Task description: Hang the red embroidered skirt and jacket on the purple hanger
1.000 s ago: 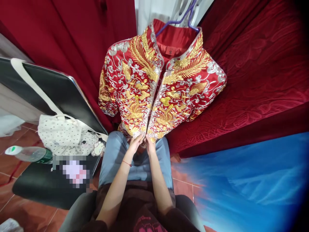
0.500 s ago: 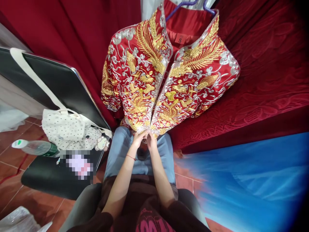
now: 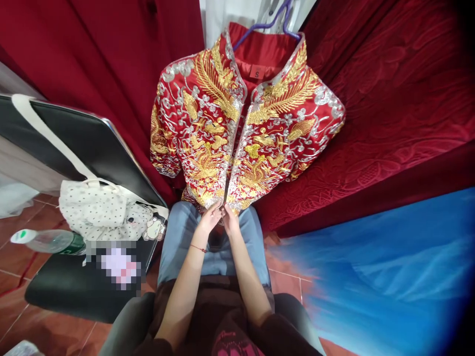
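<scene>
In front of me hangs a red jacket with gold and silver embroidery, a stand collar and a label marked S. It is on a purple hanger, and its front edges part in a narrow gap. At the bottom of that gap, my left hand is closed on the hem, a red string round its wrist. My right hand pinches the opposite front edge close beside it. The fingertips of both hands nearly meet above my lap. Whatever small part lies between the fingers is too small to make out.
To the left stands a black chair carrying a dotted white bag, a clear bottle and a blurred-out item. Red curtains flank the jacket. A blue cloth spreads at the lower right over the tiled floor.
The jacket and hanger appear shifted left and slightly lower as the view moved. My left hand's fingers have lifted and turned a little; both hands remain at the hem.
</scene>
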A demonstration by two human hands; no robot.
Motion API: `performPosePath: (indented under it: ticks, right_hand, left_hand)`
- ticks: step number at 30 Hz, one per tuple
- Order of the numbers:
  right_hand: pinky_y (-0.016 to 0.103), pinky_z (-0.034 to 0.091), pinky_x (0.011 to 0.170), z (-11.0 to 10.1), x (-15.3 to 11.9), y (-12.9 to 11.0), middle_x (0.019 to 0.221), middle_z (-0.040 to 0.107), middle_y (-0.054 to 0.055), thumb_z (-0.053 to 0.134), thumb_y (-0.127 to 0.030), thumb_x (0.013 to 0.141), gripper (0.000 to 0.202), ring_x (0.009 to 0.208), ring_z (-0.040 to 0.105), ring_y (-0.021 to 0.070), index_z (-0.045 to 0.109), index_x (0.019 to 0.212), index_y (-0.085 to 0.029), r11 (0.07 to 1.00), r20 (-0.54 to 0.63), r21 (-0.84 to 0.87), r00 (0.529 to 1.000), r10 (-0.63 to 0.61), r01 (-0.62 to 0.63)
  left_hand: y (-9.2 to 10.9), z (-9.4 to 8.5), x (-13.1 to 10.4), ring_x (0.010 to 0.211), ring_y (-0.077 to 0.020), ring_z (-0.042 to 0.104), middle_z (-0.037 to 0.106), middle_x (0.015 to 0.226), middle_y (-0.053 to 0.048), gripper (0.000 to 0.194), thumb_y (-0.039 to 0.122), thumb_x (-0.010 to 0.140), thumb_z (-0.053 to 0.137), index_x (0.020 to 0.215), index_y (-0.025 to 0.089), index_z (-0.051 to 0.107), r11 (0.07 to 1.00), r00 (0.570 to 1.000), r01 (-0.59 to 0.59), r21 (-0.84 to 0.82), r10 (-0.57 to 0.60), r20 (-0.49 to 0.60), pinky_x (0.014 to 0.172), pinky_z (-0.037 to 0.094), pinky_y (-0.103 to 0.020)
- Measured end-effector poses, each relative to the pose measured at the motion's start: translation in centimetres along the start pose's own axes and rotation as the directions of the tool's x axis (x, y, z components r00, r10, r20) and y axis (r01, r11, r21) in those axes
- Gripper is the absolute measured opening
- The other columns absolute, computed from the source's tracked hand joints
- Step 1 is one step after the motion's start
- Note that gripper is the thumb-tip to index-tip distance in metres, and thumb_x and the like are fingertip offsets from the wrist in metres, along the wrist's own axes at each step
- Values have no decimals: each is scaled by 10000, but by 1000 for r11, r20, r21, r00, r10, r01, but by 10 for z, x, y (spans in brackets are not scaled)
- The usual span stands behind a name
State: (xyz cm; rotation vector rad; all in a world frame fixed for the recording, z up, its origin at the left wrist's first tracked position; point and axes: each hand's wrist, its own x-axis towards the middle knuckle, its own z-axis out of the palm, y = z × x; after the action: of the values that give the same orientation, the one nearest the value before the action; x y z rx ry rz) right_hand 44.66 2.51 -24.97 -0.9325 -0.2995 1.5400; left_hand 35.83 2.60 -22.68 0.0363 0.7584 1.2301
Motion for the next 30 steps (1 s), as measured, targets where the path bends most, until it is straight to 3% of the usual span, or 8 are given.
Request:
performPosePath:
  ticks: [7,13,18,21,26,30]
  right_hand:
    - [339,544,921,10,-9,4,901,741,5,836,-310,612,358,851,667,153,694,916,-187,993,-81,3,989,-121,122]
    - [358,534,962,18,-13,3,949,747,21,831,-330,609,395,924,680,168,681,943,-183,987,-109,-6,981,-159,159]
    - [310,548,766,20,-14,1,717,674,-22,842,-351,593,325,708,623,138,627,772,-186,985,-131,-46,977,-171,166]
    - [270,498,629,23,-15,0,583,564,-62,824,-400,612,347,579,522,106,544,667,-204,979,-162,-95,968,-192,179]
    - [276,494,624,34,-15,2,608,577,-41,732,-533,690,371,608,550,127,554,736,-210,956,-216,-236,949,-228,176]
    - [286,473,542,28,-17,-12,571,599,1,602,-645,791,449,538,557,148,588,710,-203,896,-154,-439,977,-146,65]
  left_hand:
    - [0,-1,3,356,-10,221,288,421,99,339,84,936,576,609,153,514,993,993,100,-56,-95,75,382,272,-126]
    - [-1,3,0,363,-14,214,259,413,110,362,103,879,675,578,168,484,996,994,81,-25,-79,79,391,280,-143]
    - [-1,1,-5,398,-30,315,304,393,98,391,152,820,740,531,178,479,1000,998,10,23,-11,65,514,413,-179]
    - [-4,0,-8,420,-39,356,347,411,94,335,170,754,799,555,171,530,997,998,-36,65,33,52,539,415,-206]
    - [-14,-1,-8,447,-43,369,432,485,87,252,200,676,858,647,165,610,981,988,-151,119,152,1,497,355,-218]
    - [-19,-4,-6,485,-37,406,550,592,66,223,192,662,862,783,157,678,970,974,-204,132,214,-70,510,359,-216]
